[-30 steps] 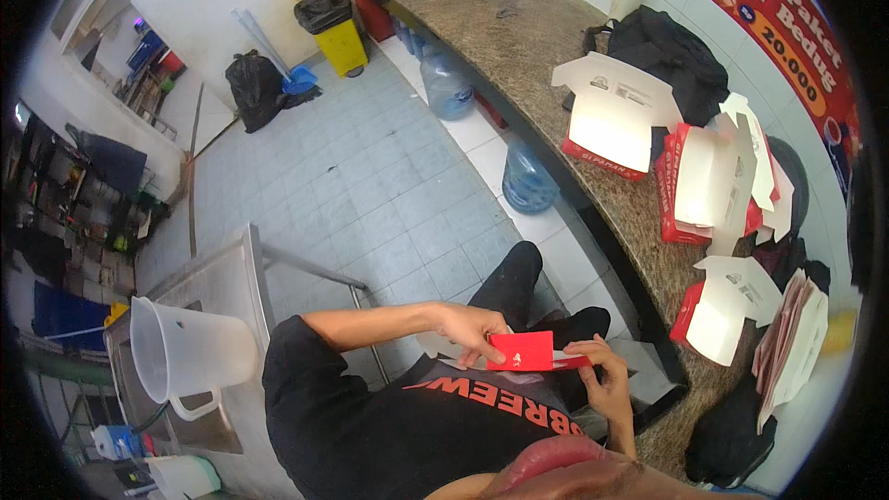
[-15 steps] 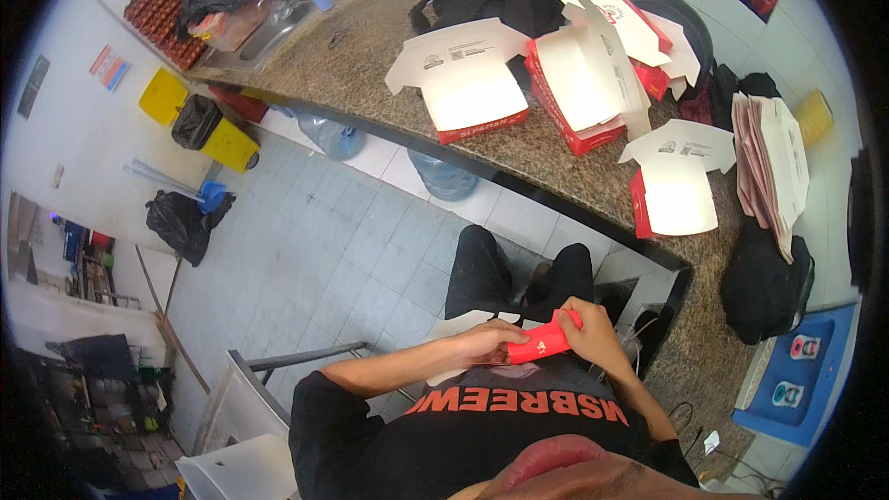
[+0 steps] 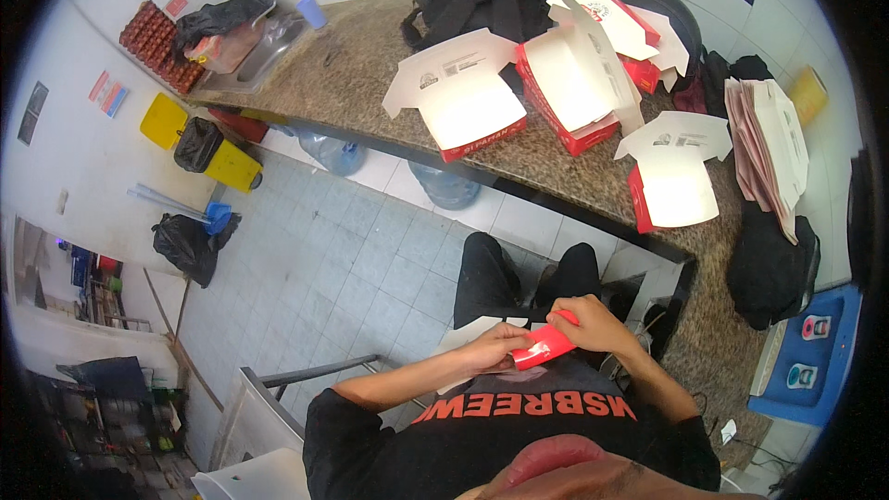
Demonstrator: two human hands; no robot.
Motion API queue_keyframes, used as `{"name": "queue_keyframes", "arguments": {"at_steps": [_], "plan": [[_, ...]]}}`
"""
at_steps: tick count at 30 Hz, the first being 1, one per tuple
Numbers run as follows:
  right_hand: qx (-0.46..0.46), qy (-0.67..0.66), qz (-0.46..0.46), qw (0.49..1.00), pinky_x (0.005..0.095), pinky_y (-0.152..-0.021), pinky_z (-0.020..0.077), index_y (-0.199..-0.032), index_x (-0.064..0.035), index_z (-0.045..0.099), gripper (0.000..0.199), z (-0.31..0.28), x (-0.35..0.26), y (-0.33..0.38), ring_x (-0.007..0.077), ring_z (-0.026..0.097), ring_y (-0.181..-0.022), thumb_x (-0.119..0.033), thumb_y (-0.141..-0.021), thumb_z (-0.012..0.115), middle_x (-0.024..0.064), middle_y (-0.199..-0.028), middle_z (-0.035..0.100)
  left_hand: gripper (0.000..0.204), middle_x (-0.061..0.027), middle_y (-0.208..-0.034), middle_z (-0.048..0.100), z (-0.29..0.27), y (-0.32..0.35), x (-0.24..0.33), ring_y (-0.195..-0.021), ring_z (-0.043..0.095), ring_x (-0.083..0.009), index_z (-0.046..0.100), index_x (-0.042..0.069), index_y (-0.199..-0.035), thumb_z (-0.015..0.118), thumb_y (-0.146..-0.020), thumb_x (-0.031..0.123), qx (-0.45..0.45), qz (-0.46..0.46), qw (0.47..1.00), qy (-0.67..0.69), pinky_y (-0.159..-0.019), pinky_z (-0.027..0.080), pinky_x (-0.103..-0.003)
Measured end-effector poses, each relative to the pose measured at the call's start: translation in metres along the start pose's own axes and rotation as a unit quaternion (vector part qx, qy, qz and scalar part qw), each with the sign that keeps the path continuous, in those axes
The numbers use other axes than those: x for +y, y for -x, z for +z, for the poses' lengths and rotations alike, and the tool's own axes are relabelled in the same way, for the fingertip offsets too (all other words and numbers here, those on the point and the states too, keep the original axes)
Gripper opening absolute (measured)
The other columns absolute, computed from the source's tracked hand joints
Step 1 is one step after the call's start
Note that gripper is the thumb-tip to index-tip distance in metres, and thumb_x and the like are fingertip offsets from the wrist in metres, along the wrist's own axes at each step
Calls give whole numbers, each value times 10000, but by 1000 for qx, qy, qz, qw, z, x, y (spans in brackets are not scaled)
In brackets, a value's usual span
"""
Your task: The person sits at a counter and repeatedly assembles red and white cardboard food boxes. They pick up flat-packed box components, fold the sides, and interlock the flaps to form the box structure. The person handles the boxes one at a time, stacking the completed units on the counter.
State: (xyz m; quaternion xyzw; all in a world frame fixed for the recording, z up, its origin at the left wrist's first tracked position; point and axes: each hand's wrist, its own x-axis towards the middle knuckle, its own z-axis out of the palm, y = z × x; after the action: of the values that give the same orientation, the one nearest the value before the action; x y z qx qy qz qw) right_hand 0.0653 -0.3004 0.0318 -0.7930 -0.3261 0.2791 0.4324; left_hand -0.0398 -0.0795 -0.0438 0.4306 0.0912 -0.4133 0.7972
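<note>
Low over my lap, both hands grip a red-and-white cardboard box [image 3: 546, 349], its red panel lying between them. The fingers of my left hand [image 3: 500, 347] are closed on the panel's left end. At the right end, my right hand [image 3: 590, 322] is wrapped round the card with its thumb on top. A white part of the card [image 3: 468, 333] shows beyond my left wrist; the rest is hidden by my hands. On the counter ahead stand several made-up boxes with raised lids, among them a left one [image 3: 477, 111], a middle one [image 3: 574, 74] and a right one [image 3: 681, 185].
The granite counter [image 3: 370, 83] runs across ahead and bends down my right side. It bears a black backpack [image 3: 486, 0], a stack of flat cartons [image 3: 764, 148] and a black bag [image 3: 773, 268]. A blue water dispenser [image 3: 810, 352] stands at right, a white bin [image 3: 255, 481] at lower left.
My hands have turned the red panel slightly, and my right hand now covers more of its end. The whole view has shifted a little.
</note>
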Motion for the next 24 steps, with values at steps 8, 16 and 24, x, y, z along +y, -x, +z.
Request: {"name": "queue_keyframes", "arguments": {"at_steps": [8, 16, 24], "plan": [[53, -3, -25, 998, 379, -635, 496, -832, 10, 671, 240, -4, 5, -11, 218, 656, -667, -202, -942, 650, 195, -745, 659, 276, -169, -1054, 675, 22, 34, 64, -934, 667, -142, 675, -49, -1148, 621, -996, 175, 178, 247, 863, -403, -680, 533, -314], [163, -185, -72, 966, 261, -657, 397, -923, -26, 550, 178, 27, -43, -29, 62, 452, -756, -149, -1048, 521, -20, -805, 485, 590, -165, -1303, 546, 56, 86, 71, -1087, 596, -288, 406, 17, -1445, 665, -940, 177, 395, 352, 806, -264, -897, 524, -385], [-129, -329, -56, 934, 350, -939, 481, -1286, -46, 579, 339, 68, -46, -81, 182, 578, -1101, -297, -1068, 510, 83, -1182, 616, 500, -235, -1167, 660, 26, 70, 38, -1017, 692, -314, 460, -30, -1410, 633, -969, 132, 510, 365, 727, -281, -827, 551, -385]]}}
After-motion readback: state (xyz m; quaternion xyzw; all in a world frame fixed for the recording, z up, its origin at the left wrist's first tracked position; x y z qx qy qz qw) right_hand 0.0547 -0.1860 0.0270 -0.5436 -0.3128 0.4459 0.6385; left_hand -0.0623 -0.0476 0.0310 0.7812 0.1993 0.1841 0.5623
